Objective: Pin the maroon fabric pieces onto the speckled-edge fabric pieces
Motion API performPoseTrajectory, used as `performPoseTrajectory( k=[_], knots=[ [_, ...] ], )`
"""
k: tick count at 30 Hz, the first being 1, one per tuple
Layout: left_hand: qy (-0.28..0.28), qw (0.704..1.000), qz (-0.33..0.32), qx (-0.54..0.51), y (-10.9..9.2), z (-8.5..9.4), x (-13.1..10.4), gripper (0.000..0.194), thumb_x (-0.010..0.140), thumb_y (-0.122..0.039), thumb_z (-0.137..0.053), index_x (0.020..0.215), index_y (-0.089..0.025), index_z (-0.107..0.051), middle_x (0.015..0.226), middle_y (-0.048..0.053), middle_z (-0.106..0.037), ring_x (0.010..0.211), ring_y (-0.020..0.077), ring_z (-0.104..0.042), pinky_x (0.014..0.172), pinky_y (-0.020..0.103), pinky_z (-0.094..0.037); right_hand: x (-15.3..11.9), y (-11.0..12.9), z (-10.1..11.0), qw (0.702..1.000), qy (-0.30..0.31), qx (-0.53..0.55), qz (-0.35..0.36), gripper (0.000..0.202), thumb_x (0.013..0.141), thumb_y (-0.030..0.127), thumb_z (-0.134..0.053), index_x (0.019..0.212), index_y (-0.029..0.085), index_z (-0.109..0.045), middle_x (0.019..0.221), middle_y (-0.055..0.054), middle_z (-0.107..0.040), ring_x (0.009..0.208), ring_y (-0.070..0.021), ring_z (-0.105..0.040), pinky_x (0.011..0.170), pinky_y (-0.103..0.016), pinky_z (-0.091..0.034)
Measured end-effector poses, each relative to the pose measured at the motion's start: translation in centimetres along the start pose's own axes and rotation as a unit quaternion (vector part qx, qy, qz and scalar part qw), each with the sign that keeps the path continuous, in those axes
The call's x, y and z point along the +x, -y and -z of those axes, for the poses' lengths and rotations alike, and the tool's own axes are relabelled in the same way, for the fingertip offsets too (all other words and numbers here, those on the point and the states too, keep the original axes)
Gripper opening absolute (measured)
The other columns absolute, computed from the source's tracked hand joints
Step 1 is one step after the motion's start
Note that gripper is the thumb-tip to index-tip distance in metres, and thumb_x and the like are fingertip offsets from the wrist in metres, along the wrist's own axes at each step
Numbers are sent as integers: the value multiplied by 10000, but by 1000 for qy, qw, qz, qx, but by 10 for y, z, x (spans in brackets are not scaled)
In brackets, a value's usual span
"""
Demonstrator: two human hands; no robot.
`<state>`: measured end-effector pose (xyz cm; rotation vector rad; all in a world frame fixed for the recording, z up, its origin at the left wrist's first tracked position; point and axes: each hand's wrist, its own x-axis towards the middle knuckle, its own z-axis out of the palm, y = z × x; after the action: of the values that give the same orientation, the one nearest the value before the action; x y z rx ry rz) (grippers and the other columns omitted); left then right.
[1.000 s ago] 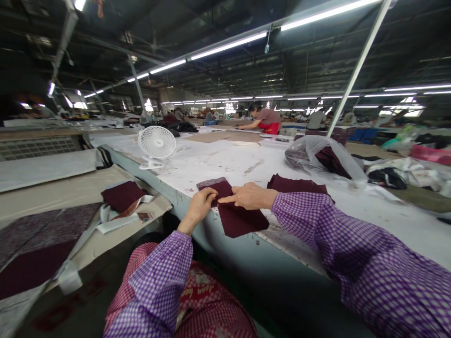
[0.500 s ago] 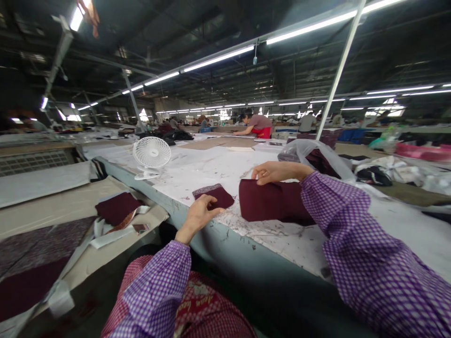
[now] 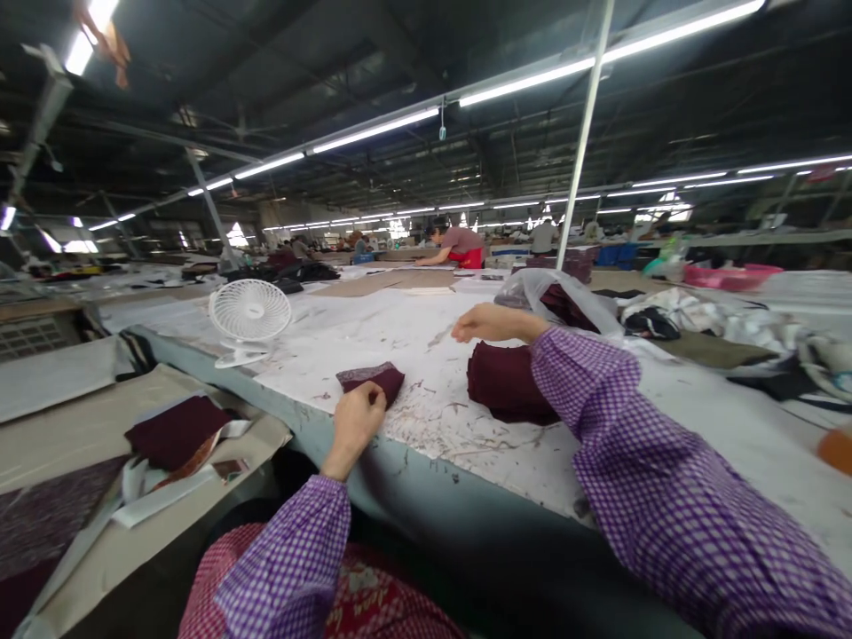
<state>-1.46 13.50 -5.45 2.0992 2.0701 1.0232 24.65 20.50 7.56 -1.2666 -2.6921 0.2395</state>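
Observation:
My left hand (image 3: 359,424) is at the table's front edge, thumb and fingers pinched on the near side of a small maroon fabric piece (image 3: 390,383). That piece has a speckled grey-purple strip along its far edge and looks slightly raised and bent. My right hand (image 3: 496,323) hovers just beyond a thicker maroon fabric bundle (image 3: 506,383), fingers stretched out to the left with nothing visible in them. The purple checked sleeve on my right arm hides the bundle's right end.
A white fan (image 3: 250,311) stands at the left of the white-covered table (image 3: 426,333). Behind my right hand lies a clear plastic bag (image 3: 592,311) with maroon cloth inside. More maroon fabric (image 3: 177,432) rests on a lower surface to the left. A person (image 3: 459,244) leans over a far table.
My right hand has let go of the larger maroon fabric, which now lies bunched lower. My left hand has closed on the small piece. The view has turned rightward.

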Motion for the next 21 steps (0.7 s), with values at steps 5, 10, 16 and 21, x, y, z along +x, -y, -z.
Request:
performPoseTrajectory(
  k=[5, 10, 16, 21],
  knots=[
    [-53, 961, 81, -259, 12, -5, 7, 62, 692, -200, -598, 662, -205, -651, 614, 6, -630, 656, 188, -582, 672, 271, -436, 30, 70, -80, 981, -61, -92, 158, 263, 902, 256, -450, 945, 178, -698, 984, -49, -687, 905, -181, -613, 820, -307, -449],
    [-170, 768, 238, -571, 35, 29, 19, 145, 769, -76, -458, 696, -165, -546, 580, -38, -550, 580, 110, -532, 647, 218, -469, 43, 87, -135, 977, -87, -136, 139, 332, 913, 395, -456, 1009, 161, -671, 1025, -101, -647, 931, -234, -590, 864, -360, -439],
    [-217, 639, 298, -675, 76, 98, 22, 316, 871, 14, -274, 656, -154, -434, 524, -49, -484, 493, 49, -469, 612, 149, -471, 44, 79, -136, 976, -102, -123, 145, 297, 907, 380, -477, 967, 153, -658, 1015, -100, -630, 947, -237, -568, 867, -366, -445],
    [-206, 627, 280, -697, 63, 89, 3, 162, 789, -31, -471, 682, -150, -496, 546, -49, -521, 510, 75, -544, 542, 189, -474, 40, 71, -120, 975, -124, -89, 162, 252, 871, 297, -554, 1066, 148, -611, 1036, -83, -620, 904, -198, -585, 783, -324, -473]
  ],
)
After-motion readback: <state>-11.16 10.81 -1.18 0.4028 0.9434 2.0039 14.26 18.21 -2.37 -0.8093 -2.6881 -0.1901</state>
